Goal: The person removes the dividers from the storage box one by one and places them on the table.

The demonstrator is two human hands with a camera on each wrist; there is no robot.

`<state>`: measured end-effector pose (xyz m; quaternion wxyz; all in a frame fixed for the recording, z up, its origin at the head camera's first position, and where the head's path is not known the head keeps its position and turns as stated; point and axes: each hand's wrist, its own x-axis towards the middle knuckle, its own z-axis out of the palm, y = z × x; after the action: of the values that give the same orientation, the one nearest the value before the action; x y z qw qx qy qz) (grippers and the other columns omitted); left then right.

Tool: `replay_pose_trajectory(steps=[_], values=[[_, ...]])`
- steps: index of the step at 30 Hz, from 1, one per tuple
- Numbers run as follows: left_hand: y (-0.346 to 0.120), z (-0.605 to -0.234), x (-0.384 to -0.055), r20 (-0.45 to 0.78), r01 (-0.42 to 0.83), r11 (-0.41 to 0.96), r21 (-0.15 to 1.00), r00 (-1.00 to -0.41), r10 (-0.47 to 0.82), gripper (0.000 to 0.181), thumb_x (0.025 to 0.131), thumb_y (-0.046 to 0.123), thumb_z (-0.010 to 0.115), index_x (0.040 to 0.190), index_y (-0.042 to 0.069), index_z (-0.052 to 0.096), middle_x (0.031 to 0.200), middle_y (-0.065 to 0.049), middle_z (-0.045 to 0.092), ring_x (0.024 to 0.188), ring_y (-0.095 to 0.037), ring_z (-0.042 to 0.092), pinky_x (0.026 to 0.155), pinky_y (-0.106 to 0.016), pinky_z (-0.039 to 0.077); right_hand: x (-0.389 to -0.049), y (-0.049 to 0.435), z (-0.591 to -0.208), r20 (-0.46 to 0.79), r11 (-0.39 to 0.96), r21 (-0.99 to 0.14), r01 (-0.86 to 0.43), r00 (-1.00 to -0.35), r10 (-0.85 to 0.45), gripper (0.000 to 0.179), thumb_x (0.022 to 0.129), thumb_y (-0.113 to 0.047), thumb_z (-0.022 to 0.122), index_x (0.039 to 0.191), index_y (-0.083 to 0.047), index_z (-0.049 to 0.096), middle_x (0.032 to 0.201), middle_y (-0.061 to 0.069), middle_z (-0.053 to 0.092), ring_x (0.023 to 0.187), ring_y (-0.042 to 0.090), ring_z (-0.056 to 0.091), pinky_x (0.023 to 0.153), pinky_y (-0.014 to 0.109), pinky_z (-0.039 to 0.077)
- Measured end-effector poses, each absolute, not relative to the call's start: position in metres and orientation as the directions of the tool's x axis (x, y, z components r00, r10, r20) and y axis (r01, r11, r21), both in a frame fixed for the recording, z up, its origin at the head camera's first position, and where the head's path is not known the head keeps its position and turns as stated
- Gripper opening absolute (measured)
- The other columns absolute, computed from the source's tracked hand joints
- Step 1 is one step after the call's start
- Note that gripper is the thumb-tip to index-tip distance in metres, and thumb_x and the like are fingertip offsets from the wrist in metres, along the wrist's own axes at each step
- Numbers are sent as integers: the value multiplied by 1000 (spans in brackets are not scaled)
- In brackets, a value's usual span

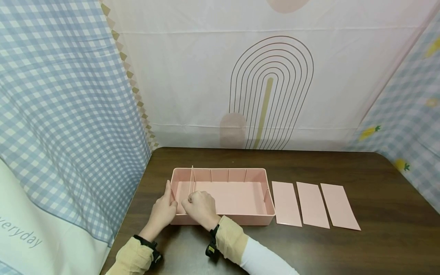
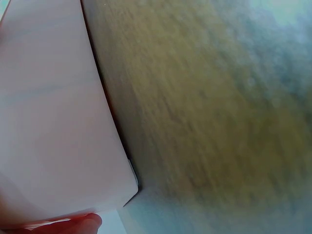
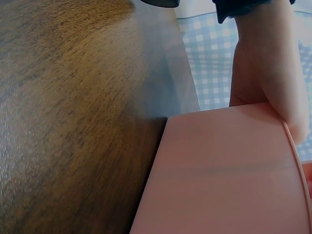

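A long pink box [image 1: 240, 219], open at the top, sits on the table with grooves along its far wall. A thin pink divider panel [image 1: 191, 179] stands upright across its left part, its far top edge above the rim. My right hand [image 1: 202, 206] is over the near wall, fingers curled at the divider's near end; the fingertips are hidden. My left hand [image 1: 162, 209] holds the box's left end, index finger straight along the outside, thumb over the rim. In the right wrist view the left hand [image 3: 268, 68] is at the box's near corner.
Three flat pink panels [image 1: 287, 204] lie in a row on the dark wooden table [image 1: 385, 214], right of the box. A white patterned cloth [image 1: 192, 76] hangs behind the table. Blue checked cloth [image 1: 68, 95] hangs at the left side.
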<state>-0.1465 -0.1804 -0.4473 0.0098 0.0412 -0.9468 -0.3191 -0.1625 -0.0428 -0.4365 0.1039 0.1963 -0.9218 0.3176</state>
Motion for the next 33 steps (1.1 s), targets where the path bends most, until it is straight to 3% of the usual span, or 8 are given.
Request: replay_pose_trajectory(steps=[33], values=[[-181,-450,-147,29,-65,805,590,-994,-102,70,80,7,45,141,-2,12,60,-5,40,48,-15,35,45,-28,30,-162,-42,-431,374,652,-605,-458,-886,-275,38,66,-12,53,37,-16,29,39,-14,15,39,1,12,37,16,11]])
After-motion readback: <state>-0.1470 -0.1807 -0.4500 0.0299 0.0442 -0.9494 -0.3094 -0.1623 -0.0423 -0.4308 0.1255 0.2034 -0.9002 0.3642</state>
